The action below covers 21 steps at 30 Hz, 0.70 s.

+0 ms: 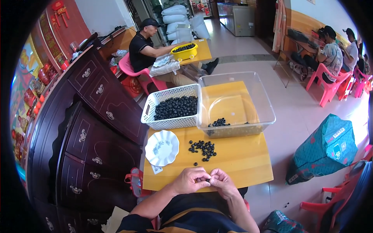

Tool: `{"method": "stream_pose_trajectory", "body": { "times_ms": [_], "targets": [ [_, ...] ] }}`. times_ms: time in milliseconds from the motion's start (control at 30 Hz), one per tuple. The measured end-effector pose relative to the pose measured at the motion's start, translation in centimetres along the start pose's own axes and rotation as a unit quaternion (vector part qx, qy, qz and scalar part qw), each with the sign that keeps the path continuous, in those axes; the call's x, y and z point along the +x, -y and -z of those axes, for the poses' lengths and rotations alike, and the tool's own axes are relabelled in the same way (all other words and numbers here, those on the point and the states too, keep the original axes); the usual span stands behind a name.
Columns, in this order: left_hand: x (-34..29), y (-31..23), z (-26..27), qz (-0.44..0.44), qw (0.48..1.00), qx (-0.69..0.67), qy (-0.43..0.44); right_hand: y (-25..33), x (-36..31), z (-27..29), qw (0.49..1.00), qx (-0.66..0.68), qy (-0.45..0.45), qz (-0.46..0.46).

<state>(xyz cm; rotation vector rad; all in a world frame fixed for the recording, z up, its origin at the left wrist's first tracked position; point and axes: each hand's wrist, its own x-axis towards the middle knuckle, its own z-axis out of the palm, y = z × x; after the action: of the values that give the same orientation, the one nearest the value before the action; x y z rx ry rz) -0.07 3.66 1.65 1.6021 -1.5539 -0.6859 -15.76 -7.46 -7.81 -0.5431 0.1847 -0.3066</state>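
Over the near edge of the yellow wooden table (244, 163), my left hand (190, 180) and my right hand (224, 183) meet, fingertips pinched together. Between them a small black round piece (208, 180) shows, mostly covered by the fingers. Beyond my hands lies a loose cluster of black ring-like pieces (204, 147); a single one (195, 164) sits apart, nearer to me. To the left rests a white scallop-edged plate (171, 156) with tiny greyish parts in its middle, too small to name.
A white perforated basket (167, 125) full of black pieces and a clear plastic bin (266, 112) holding a few stand at the table's far side. Dark drawers (105, 143) flank the left. A teal bag (322, 151) stands right. A person sits beyond, by a yellow basin (184, 54).
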Motion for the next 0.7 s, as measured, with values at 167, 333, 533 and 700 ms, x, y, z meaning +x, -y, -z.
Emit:
{"method": "stream_pose_trajectory", "body": {
  "times_ms": [167,333,533,700],
  "targets": [
    [-0.3,1.5,0.0,0.077,0.996,-0.051,-0.022,-0.1,0.1,-0.1,0.997,-0.037,-0.059,-0.013],
    [0.9,6.0,5.1,0.185,0.97,-0.092,-0.129,-0.1,0.2,-0.4,0.997,-0.034,-0.07,0.015],
    [6.5,7.7,15.5,0.147,0.947,-0.041,-0.282,-0.3,0.1,-0.4,0.995,-0.041,-0.087,0.003],
    [7.8,11.7,20.5,0.105,0.921,0.077,-0.366,-0.5,0.2,-0.4,0.995,-0.027,-0.097,-0.015]
  ]
}}
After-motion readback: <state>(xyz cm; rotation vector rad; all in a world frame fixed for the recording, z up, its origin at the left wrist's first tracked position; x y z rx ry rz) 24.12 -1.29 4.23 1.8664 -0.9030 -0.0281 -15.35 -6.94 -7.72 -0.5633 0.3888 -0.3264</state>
